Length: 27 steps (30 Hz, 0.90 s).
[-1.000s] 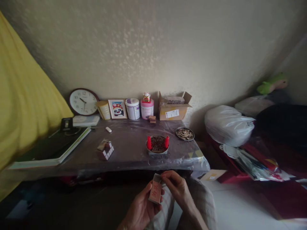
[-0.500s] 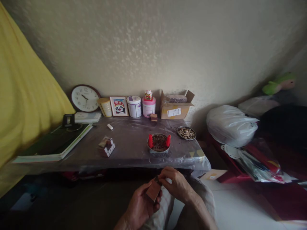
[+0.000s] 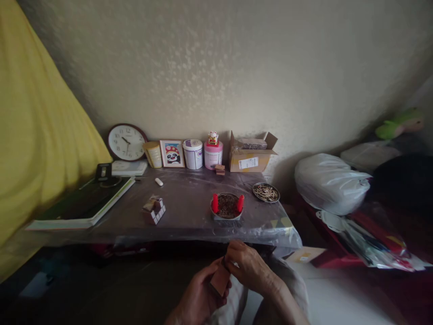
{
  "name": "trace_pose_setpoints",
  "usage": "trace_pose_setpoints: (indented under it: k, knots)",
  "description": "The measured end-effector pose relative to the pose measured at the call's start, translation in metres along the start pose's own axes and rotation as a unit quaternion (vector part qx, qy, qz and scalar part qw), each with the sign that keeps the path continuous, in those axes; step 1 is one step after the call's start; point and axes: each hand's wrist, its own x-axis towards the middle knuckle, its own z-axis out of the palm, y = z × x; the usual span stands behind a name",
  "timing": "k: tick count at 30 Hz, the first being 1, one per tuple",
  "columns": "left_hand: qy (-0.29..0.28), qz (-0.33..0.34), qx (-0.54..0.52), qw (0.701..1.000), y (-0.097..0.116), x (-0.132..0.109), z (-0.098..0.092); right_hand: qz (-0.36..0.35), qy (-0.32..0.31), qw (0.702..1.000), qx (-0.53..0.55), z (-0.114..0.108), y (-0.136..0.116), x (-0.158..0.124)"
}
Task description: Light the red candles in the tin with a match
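Head view: one reddish-brown, rectangular cardboard box [image 3: 220, 280] sits gripped in my left hand [image 3: 200, 291]; right hand [image 3: 249, 265] bunched at its far end, pinch unclear; two red cylinders [image 3: 215, 204] beyond.

Small reddish-brown oblong box [image 3: 220, 280]; two red cylindrical candles [image 3: 215, 204]; draped yellow fabric curtain [image 3: 43, 126]; framed panda print [image 3: 172, 158], pale-spotted red cap [image 3: 171, 148].

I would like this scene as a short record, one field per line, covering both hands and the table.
Left hand: holds a small box
Right hand: fingers at the box's far end; exact grip unclear
Surface: plastic-covered table
Near side: bowl with two red candle-like pieces; small box stack left of it
Right side: dish of small sticks
Back: clock, panda picture, white tin, pink tin, open carton
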Motion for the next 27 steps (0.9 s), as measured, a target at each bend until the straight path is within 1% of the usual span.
trace_pose_setpoints:
  k: [3,5,8,11,13,16,19,23,25,27]
  knots:
    - [-0.009,0.023,0.0,1.0,0.002,0.0,0.002,-0.008,0.001,1.0,0.002,-0.004,-0.003,-0.001]
    - [-0.016,0.048,0.005,0.999,0.004,-0.001,0.006,-0.004,0.013,1.0,0.01,-0.006,-0.002,-0.002]
    - [-0.013,0.081,0.02,0.996,0.01,-0.004,0.013,0.025,0.04,0.998,0.049,-0.008,0.005,-0.004]
    - [-0.008,0.099,0.017,0.995,0.016,-0.009,0.02,0.046,0.067,0.992,0.099,-0.01,0.014,-0.005]
    - [-0.002,0.108,0.018,0.994,0.018,-0.012,0.025,0.037,0.089,0.986,0.134,-0.012,0.017,-0.005]
    - [0.008,0.122,0.02,0.992,0.02,-0.015,0.031,0.001,0.105,0.98,0.171,-0.014,0.015,-0.006]
    - [0.009,0.131,0.022,0.991,0.02,-0.014,0.033,-0.021,0.101,0.983,0.151,-0.017,0.009,-0.005]
    - [0.03,0.133,0.013,0.991,0.018,-0.011,0.032,-0.038,0.081,0.994,0.056,-0.014,0.0,-0.003]
    - [0.022,0.135,0.002,0.991,0.017,-0.009,0.032,-0.049,0.064,0.997,0.018,-0.01,-0.004,-0.001]
    - [0.013,0.137,-0.01,0.99,0.016,-0.009,0.033,-0.062,0.059,0.996,0.011,-0.007,-0.008,0.001]
